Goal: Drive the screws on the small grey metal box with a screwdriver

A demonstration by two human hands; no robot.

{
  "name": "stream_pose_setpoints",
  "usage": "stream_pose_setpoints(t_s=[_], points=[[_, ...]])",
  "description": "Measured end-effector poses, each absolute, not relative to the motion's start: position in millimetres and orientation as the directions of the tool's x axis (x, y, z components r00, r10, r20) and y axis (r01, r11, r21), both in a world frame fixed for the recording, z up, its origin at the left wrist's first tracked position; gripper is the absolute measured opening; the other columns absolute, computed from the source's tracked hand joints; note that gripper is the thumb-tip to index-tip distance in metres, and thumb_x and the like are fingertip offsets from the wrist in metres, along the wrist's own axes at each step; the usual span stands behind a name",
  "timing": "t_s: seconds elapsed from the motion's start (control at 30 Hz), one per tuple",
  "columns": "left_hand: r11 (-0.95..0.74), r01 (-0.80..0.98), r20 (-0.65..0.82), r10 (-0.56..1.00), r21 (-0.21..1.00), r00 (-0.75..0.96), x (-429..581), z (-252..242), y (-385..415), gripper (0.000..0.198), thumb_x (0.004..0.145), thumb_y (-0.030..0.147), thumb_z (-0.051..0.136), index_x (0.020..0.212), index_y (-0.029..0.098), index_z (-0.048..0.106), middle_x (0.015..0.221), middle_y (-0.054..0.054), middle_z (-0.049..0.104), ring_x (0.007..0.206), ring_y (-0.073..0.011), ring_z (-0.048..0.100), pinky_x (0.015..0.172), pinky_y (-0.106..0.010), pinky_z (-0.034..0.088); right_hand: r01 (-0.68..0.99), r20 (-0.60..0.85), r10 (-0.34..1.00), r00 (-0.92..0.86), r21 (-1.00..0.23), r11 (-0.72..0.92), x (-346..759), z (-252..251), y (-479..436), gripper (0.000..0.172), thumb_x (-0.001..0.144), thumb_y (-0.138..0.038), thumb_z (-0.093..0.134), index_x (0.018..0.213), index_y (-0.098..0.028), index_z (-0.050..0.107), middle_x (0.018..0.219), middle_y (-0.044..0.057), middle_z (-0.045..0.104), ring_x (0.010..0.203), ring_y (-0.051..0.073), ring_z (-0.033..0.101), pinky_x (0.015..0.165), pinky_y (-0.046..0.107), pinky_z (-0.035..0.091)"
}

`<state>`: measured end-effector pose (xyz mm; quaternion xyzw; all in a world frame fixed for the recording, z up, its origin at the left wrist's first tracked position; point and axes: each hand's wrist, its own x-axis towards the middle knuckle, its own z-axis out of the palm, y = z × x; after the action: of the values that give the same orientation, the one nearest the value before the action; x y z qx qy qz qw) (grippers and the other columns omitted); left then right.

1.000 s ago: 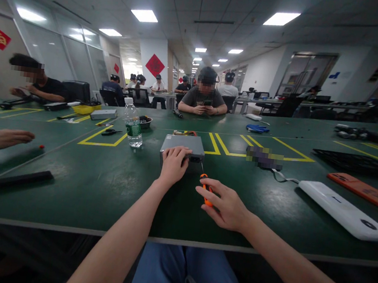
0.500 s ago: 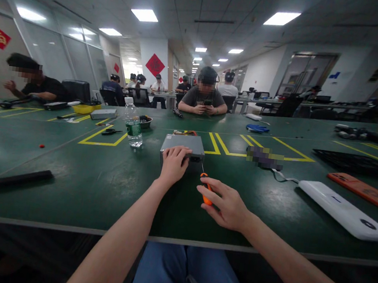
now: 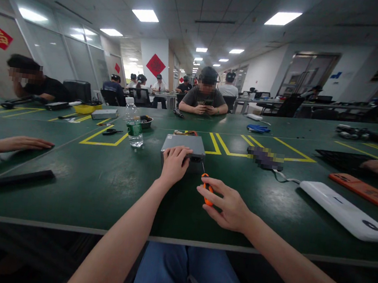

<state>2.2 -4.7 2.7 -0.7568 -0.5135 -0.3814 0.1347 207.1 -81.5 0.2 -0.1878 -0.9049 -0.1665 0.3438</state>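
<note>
A grey metal box [image 3: 185, 144] lies flat on the green table [image 3: 99, 185] straight ahead of me. My left hand [image 3: 174, 163] rests on its near top edge, fingers curled over it, holding it down. My right hand [image 3: 227, 205] is closed around the orange handle of a screwdriver [image 3: 207, 191]; the thin shaft points up toward the box's near right corner. Whether the tip touches the box is hidden.
A water bottle [image 3: 133, 125] stands left of the box. A white flat device [image 3: 347, 211] with a cable and an orange strip [image 3: 366, 193] lie at right. A black bar [image 3: 13, 178] lies at left, beside another person's hand [image 3: 23, 143]. People sit across the table.
My hands and the box have barely moved. At left, another person's hand has come back onto the table. A second person's hand has appeared at the far right.
</note>
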Motion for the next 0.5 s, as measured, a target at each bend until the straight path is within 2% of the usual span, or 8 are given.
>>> stream_pose_setpoints(t_s=[0.13, 0.2, 0.27, 0.4, 0.5], points=[[-0.434, 0.880, 0.709, 0.682, 0.192, 0.181, 2.6, 3.5, -5.1, 0.028, 0.084, 0.018, 0.049, 0.109, 0.028, 0.054, 0.121, -0.001, 0.058, 0.116, -0.0195, 0.047, 0.097, -0.039, 0.027, 0.483, 0.770, 0.177, -0.613, 0.188, 0.855, 207.6, -2.8, -79.5, 0.023, 0.085, -0.032, 0.054, 0.102, -0.016, 0.051, 0.107, 0.015, 0.057, 0.084, 0.019, 0.060, 0.069, 0.032, 0.051], [-0.433, 0.880, 0.706, 0.684, 0.194, 0.181, 2.8, 3.3, -5.0, 0.028, 0.084, 0.018, 0.049, 0.109, 0.029, 0.054, 0.121, 0.000, 0.058, 0.116, -0.0193, 0.047, 0.097, -0.039, 0.027, 0.489, 0.770, 0.184, -0.610, 0.184, 0.853, 206.9, -3.5, -79.5, 0.022, 0.084, -0.034, 0.056, 0.096, -0.016, 0.051, 0.104, 0.015, 0.059, 0.081, 0.019, 0.061, 0.067, 0.031, 0.051], [-0.433, 0.880, 0.708, 0.683, 0.194, 0.180, 2.9, 2.8, -4.8, 0.027, 0.084, 0.018, 0.049, 0.108, 0.028, 0.055, 0.121, 0.000, 0.058, 0.116, -0.0191, 0.047, 0.097, -0.039, 0.027, 0.488, 0.739, 0.201, -0.643, 0.193, 0.851, 206.1, -2.8, -80.3, 0.024, 0.085, -0.035, 0.053, 0.099, -0.015, 0.052, 0.107, 0.015, 0.058, 0.084, 0.020, 0.061, 0.069, 0.032, 0.051], [-0.440, 0.877, 0.722, 0.669, 0.192, 0.177, 2.8, 1.4, -4.1, 0.027, 0.083, 0.018, 0.050, 0.108, 0.028, 0.054, 0.120, 0.000, 0.058, 0.114, -0.0188, 0.048, 0.097, -0.039, 0.026, 0.466, 0.664, 0.211, -0.718, 0.232, 0.854, 205.8, 0.1, -81.9, 0.034, 0.089, -0.034, 0.043, 0.118, -0.017, 0.049, 0.116, 0.017, 0.052, 0.102, 0.024, 0.057, 0.077, 0.035, 0.051], [-0.442, 0.877, 0.727, 0.664, 0.189, 0.177, 2.7, 1.1, -3.5, 0.027, 0.084, 0.018, 0.050, 0.108, 0.028, 0.054, 0.120, 0.001, 0.059, 0.115, -0.0186, 0.048, 0.098, -0.039, 0.026, 0.463, 0.678, 0.210, -0.704, 0.214, 0.860, 206.5, -0.7, -81.2, 0.031, 0.088, -0.031, 0.045, 0.115, -0.016, 0.050, 0.116, 0.018, 0.052, 0.100, 0.024, 0.058, 0.077, 0.036, 0.051]])
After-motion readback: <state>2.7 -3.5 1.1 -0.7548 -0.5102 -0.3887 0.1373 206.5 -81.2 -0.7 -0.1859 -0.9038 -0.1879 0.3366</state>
